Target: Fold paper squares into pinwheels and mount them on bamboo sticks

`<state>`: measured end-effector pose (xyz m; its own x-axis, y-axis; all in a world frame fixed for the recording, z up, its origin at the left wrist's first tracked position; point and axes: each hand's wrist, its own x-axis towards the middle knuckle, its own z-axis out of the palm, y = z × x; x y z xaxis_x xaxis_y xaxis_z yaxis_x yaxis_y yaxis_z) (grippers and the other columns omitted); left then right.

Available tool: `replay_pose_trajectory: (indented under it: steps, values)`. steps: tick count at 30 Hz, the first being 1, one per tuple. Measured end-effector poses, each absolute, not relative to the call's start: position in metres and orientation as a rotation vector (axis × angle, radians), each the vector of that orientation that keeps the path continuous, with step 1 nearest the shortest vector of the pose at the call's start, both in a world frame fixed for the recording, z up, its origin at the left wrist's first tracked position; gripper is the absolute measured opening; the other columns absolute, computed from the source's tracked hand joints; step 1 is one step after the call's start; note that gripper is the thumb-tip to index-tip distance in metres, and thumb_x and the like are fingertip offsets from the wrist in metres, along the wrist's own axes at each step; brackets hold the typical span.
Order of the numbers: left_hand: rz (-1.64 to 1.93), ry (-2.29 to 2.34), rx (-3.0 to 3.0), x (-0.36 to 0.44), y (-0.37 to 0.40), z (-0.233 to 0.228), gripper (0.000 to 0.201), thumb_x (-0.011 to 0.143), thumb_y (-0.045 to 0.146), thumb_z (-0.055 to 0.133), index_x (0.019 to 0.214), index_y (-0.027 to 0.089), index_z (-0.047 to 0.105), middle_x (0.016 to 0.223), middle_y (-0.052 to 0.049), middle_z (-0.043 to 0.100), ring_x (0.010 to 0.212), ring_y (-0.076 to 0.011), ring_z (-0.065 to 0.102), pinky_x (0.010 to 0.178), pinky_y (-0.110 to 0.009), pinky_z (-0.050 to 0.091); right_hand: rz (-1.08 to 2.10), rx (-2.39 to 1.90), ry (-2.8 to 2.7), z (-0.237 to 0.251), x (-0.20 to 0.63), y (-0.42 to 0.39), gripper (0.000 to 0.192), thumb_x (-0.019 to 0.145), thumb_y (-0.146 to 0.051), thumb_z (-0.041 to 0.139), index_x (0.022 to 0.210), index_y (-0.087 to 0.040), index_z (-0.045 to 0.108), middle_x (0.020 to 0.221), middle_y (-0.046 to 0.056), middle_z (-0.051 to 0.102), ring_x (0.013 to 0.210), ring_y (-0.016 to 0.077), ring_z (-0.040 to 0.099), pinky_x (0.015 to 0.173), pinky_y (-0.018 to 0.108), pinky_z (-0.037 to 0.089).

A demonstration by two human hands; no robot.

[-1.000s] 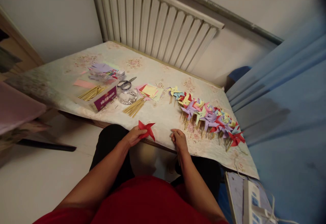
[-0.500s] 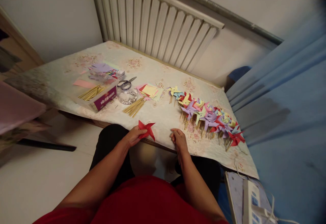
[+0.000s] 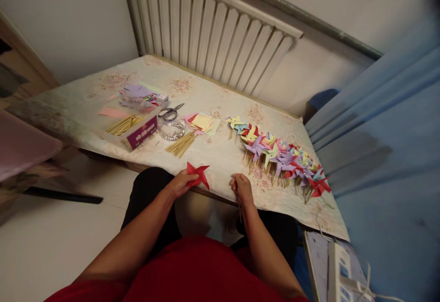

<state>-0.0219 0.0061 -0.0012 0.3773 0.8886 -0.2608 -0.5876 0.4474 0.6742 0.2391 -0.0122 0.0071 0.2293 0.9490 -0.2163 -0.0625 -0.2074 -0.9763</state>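
A red paper pinwheel (image 3: 201, 175) is pinched in my left hand (image 3: 183, 182), thumb on top near its centre, just over the table's front edge. To its right, my right hand (image 3: 242, 187) is closed around a thin wooden stick (image 3: 240, 211), which points down from the fist along the wrist. The two hands are apart. Beyond my left hand lies a bundle of bare sticks (image 3: 181, 144). Right of my right hand stretch rows of finished pinwheels (image 3: 283, 160) in purple, red, yellow, green and blue.
A clear dish of small metal pins (image 3: 172, 130) sits beside scissors (image 3: 171, 112) and stacked coloured paper (image 3: 202, 123). At left stand a box of sticks (image 3: 132, 132) and a container of paper pieces (image 3: 142, 96). A power strip (image 3: 340, 272) lies at lower right, below a blue curtain (image 3: 392, 155).
The stick in my right hand has swung slightly and shows more clearly below the fist. My left hand and the red pinwheel look unmoved.
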Motion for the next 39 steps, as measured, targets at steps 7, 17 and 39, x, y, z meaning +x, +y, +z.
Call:
replay_pose_trajectory:
  steps: [7,17,39]
  values:
    - [1.0,0.669,0.527,-0.022,0.006,-0.005,0.037,0.057,0.019,0.09,0.089,0.009,0.075,0.083,-0.008,0.077,0.071,-0.0159,0.07,0.074,-0.025,0.054,1.188,-1.458,-0.921,0.006,0.239,-0.012,0.024,0.072,-0.041,0.06,0.08,-0.019,0.063,0.053,-0.005,0.057,0.037,0.0061,0.033,0.038,0.02,0.018]
    - [0.997,0.658,0.52,-0.022,0.008,-0.007,0.035,0.059,0.016,0.089,0.091,0.009,0.075,0.084,-0.009,0.077,0.071,-0.0167,0.07,0.074,-0.026,0.054,1.218,-1.454,-0.92,0.01,0.239,-0.015,0.028,0.07,-0.038,0.061,0.088,-0.018,0.065,0.055,-0.006,0.058,0.038,0.0057,0.032,0.039,0.021,0.018]
    - [0.976,0.623,0.554,-0.023,0.009,-0.013,0.036,0.062,0.019,0.089,0.093,0.01,0.074,0.084,-0.008,0.078,0.07,-0.0163,0.07,0.073,-0.025,0.054,1.167,-1.483,-0.795,0.006,0.237,-0.008,0.029,0.064,-0.032,0.059,0.089,-0.018,0.062,0.054,-0.004,0.062,0.037,0.0065,0.032,0.038,0.021,0.017]
